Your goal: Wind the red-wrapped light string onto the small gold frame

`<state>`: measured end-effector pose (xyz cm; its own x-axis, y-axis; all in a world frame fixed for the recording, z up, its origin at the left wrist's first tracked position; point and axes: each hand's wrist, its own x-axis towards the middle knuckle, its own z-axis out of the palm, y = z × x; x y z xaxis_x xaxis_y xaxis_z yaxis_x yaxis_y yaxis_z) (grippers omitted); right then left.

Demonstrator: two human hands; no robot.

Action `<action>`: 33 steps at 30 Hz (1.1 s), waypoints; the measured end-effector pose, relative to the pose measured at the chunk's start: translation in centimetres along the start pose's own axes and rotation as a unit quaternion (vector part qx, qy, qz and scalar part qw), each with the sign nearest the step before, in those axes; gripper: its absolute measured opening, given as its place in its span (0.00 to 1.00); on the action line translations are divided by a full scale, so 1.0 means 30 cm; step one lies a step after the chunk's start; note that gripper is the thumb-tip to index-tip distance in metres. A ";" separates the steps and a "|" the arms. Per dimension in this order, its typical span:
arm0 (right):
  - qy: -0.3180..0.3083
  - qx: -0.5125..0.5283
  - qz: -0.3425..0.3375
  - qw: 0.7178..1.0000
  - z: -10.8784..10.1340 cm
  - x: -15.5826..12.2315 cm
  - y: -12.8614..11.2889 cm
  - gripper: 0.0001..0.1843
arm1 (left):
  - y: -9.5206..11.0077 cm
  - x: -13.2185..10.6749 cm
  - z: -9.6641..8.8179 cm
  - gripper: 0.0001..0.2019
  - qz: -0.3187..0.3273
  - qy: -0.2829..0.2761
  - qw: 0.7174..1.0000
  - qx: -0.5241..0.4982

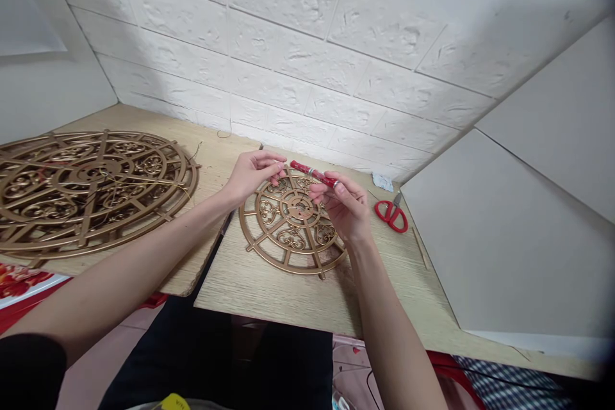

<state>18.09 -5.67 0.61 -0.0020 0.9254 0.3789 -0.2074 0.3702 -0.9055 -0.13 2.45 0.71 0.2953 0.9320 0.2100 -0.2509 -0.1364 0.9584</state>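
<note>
My right hand grips a slim red pen-like rod with silvery bands, held slanting above the table. Close to the rod's left end, my left hand has thumb and forefinger pressed together; whatever they pinch is too small to make out. Below both hands lies a round gold openwork panel with scrollwork and spokes, its far side partly hidden by the hands. Red-handled scissors rest to the right of my right hand.
Several similar gold panels are stacked on the left board, with loose thin wire on top. A gap separates the two wooden boards. A white brick-pattern wall stands behind, a pale panel at right. A bluish scrap lies near the wall.
</note>
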 end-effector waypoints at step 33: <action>-0.059 0.016 -0.012 0.998 0.002 0.002 0.008 0.12 | -0.009 -0.012 0.015 0.11 0.025 0.017 0.999 0.024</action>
<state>17.97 -5.53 0.41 -0.1112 0.9000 0.4214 -0.2398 0.3872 -0.8902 0.24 1.99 0.47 0.2512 0.9347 0.2516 -0.2196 -0.1981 0.9553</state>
